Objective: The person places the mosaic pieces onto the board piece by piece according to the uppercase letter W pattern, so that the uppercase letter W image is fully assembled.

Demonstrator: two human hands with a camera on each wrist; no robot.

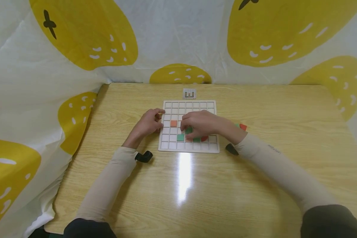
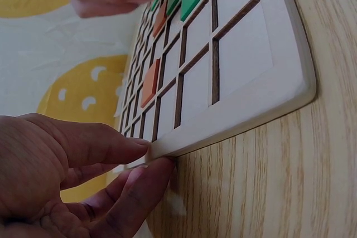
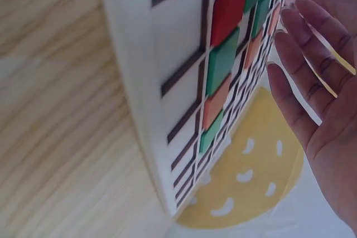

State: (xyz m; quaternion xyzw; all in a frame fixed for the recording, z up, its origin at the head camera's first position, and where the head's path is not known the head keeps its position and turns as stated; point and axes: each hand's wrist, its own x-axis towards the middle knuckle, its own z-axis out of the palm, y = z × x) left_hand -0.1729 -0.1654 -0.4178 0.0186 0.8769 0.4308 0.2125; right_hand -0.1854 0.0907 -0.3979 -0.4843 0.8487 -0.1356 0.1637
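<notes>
A white square grid board (image 1: pixel 168 147) lies on the table with several coloured tiles in its cells. Thumb and fingertip of my left hand (image 1: pixel 150 123) touch the board's left edge. My right hand (image 1: pixel 200 123) hovers over the middle of the board, its fingers (image 3: pixel 298 104) apart and slightly bent, with no piece visible between them. Green tiles (image 1: pixel 180 137), an orange tile (image 1: pixel 173 123) and a rounded red tile (image 1: pixel 204 139) show around that hand. It covers other tiles in the head view; the right wrist view reveals green and orange ones alternating beside the red tile (image 3: pixel 228 6).
Beyond the board's far edge lies a small card (image 1: pixel 189 94) with a dark E-like pattern on a grid. Red and green pieces (image 1: pixel 243 127) sit right of the board, partly behind my right forearm. A patterned cloth (image 1: pixel 178 39) hangs behind the wooden table (image 1: pixel 154 198).
</notes>
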